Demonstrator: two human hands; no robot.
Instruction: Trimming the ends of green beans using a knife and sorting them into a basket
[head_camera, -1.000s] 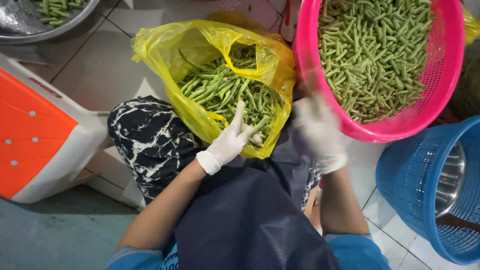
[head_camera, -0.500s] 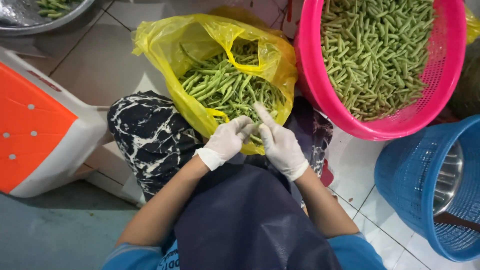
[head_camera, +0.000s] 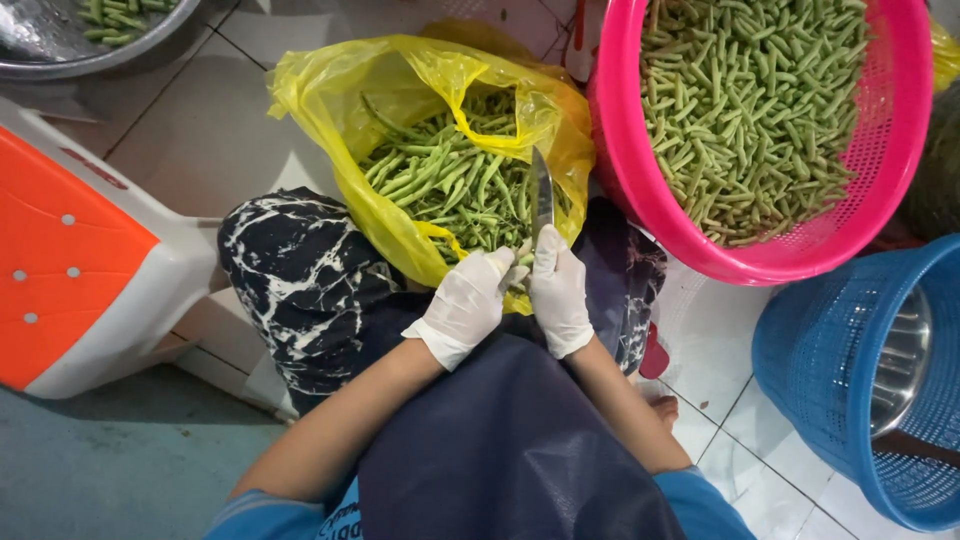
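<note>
Floor: pale tiled floor (head_camera: 180, 140), seen from above; the person sits low with everything within arm's reach.
Metal bowl: a steel bowl (head_camera: 60, 45) at the far left corner of the floor holds a few cut pieces, set out of the way.
Stool: an orange and white plastic stool (head_camera: 80, 270) lies on the left, just beside the knee.
Yellow bag: a yellow plastic bag (head_camera: 330, 110) rests against the lap, mouth open toward the hands so the whole green beans (head_camera: 450, 185) inside are easy to draw out.
Left hand: the gloved left hand (head_camera: 465, 305), fingers curled shut, seems to pinch something small at the bag's near edge; what it holds cannot be told.
Right hand: the gloved right hand (head_camera: 560, 290) touches the left, fingers closed around a knife (head_camera: 543, 190) whose blade points up and away from the body.
Pink basket: a pink basket (head_camera: 620, 180) to the right holds trimmed bean pieces (head_camera: 760, 100), close enough for dropping.
Blue basket: a blue basket (head_camera: 800, 350) with a steel bowl inside stands at the near right.
</note>
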